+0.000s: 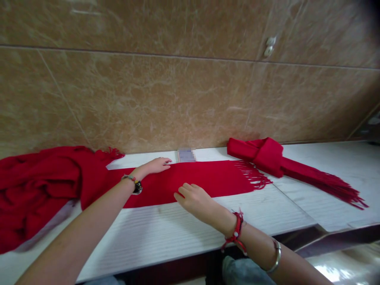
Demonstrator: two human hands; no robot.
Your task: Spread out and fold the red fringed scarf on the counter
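A red fringed scarf [219,178] lies stretched flat across the white counter, its fringe pointing right. My left hand [156,166], with a beaded bracelet at the wrist, rests open on the scarf near its far edge, fingers extended. Over the near edge of the scarf is my right hand [194,200], palm down, its fingers loosely bent and slightly apart; no cloth shows gripped in it. A red cord bracelet and a silver bangle circle the right arm. Whether the right fingertips press on the fabric is hard to see.
A heap of red fabric [44,178] covers the counter's left end. Another red scarf [267,156], folded into a knot, lies at the right with its fringe outward. A small grey box-like item [186,155] sits against the brown tiled wall [178,99]. The white counter [166,233] has a front edge near me.
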